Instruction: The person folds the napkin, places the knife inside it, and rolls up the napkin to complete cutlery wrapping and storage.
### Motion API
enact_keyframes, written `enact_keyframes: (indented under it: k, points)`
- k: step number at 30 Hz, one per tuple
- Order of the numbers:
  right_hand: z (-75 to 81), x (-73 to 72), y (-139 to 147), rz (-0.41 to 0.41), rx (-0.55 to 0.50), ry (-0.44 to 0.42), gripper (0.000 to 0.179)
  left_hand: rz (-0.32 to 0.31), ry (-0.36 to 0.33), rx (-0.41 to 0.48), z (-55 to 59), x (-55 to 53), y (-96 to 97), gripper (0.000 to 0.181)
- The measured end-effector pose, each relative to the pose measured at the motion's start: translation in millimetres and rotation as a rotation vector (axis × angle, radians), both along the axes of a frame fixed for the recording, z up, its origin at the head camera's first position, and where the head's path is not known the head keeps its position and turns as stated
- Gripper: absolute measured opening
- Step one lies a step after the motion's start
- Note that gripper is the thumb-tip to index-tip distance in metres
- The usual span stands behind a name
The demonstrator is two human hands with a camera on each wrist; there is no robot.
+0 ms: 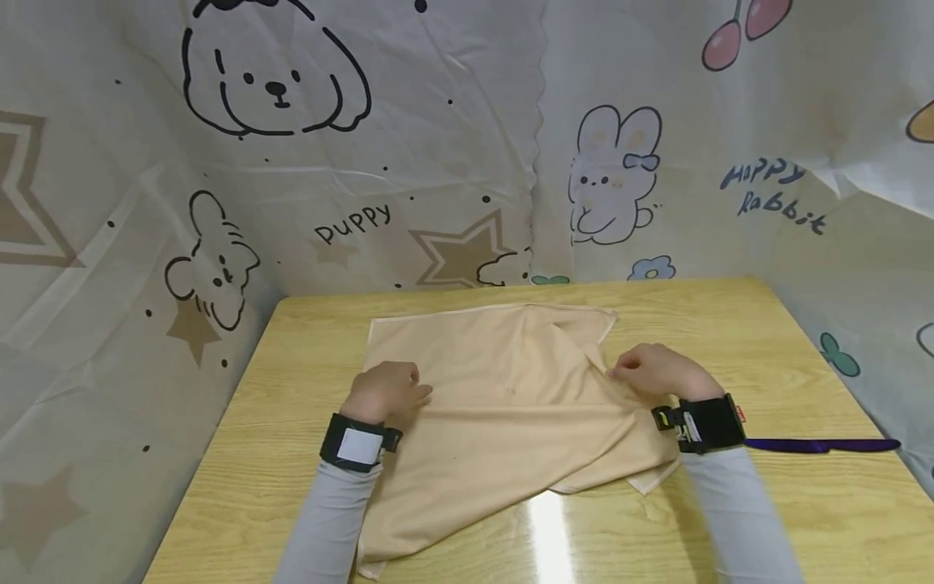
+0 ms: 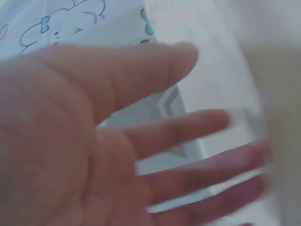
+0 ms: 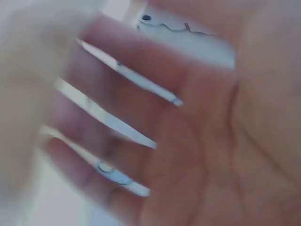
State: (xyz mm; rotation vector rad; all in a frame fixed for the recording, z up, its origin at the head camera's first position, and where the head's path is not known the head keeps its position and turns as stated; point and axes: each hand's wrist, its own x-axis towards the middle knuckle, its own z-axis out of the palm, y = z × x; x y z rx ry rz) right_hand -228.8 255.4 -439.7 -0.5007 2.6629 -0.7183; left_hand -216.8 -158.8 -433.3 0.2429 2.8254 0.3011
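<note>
Left hand (image 1: 387, 392): over the cloth's left part, fingers (image 2: 178, 132) straight and spread apart.
Right hand (image 1: 662, 371): at the cloth's right side, fingers extended, narrow gaps between.
Peach cloth (image 1: 503, 462): creased on the worktop (image 1: 306, 349), right side folded.
Purple strip (image 1: 824, 445): beside right wrist.
Printed sheeting (image 1: 452, 170): behind.

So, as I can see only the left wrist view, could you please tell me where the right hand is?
Observer: In the head view, the right hand is at the right side of the peach cloth.
Operator: Thank you; does anything lie to the right of that hand?
Observer: Yes, a slim purple item lies on the table, just past the black band on the right wrist.
Operator: And is the cloth lying quite flat, please?
Observer: No, its right part is rumpled.
</note>
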Motion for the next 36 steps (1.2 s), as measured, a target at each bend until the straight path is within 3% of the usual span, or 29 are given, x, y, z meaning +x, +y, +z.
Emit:
enact_keyframes:
  k: [3, 5, 8, 12, 14, 17, 21, 24, 27, 32, 34, 36]
  points:
    - [-10.2, -5.4, -6.6, -0.005, 0.007, 0.134, 0.022, -0.057, 0.042, 0.025, -9.0, -2.5, 2.7, 0.048]
    - [-16.0, -7.2, -11.0, 0.019, 0.006, 0.168, 0.043, -0.091, 0.042, 0.037, -14.8, -3.1, 5.4, 0.054]
    - [-21.7, -9.0, -18.8, 0.026, 0.03, 0.128, 0.068, -0.105, 0.019, 0.038, -18.8, -2.3, 8.2, 0.056]
    - [-24.1, -8.4, -26.0, -0.001, 0.028, 0.045, 0.082, -0.126, 0.016, 0.031, -17.3, -1.5, 10.0, 0.054]
    - [-25.2, -7.7, -27.3, -0.003, 0.042, 0.033, 0.083, -0.143, 0.017, 0.03, -16.5, -1.6, 10.1, 0.052]
    - [-27.1, -7.3, -27.8, 0.008, 0.077, 0.082, 0.073, -0.156, 0.028, 0.032, -16.8, -2.5, 10.0, 0.048]
    - [-30.2, -9.1, -27.3, -0.024, 0.078, 0.142, 0.056, -0.131, 0.074, 0.029, -18.1, -4.1, 9.2, 0.026]
    - [-30.2, -10.0, -22.6, -0.104, 0.062, 0.184, 0.053, -0.088, 0.088, 0.069, -17.9, -5.9, 9.6, 0.026]
    - [-28.8, -9.7, -14.7, -0.205, 0.04, 0.278, 0.054, -0.076, 0.07, 0.107, -19.4, -5.9, 10.1, 0.025]
    - [-23.8, -9.4, -5.9, -0.337, -0.05, 0.415, 0.068, -0.104, 0.018, 0.111, -29.7, -7.4, 9.0, 0.058]
    - [-21.7, -9.5, -5.9, -0.346, -0.054, 0.398, 0.069, -0.096, 0.026, 0.114, -34.4, -9.7, 7.9, 0.067]
    - [-20.2, -9.8, -7.7, -0.334, -0.033, 0.322, 0.065, -0.082, 0.076, 0.108, -36.9, -12.8, 7.1, 0.069]
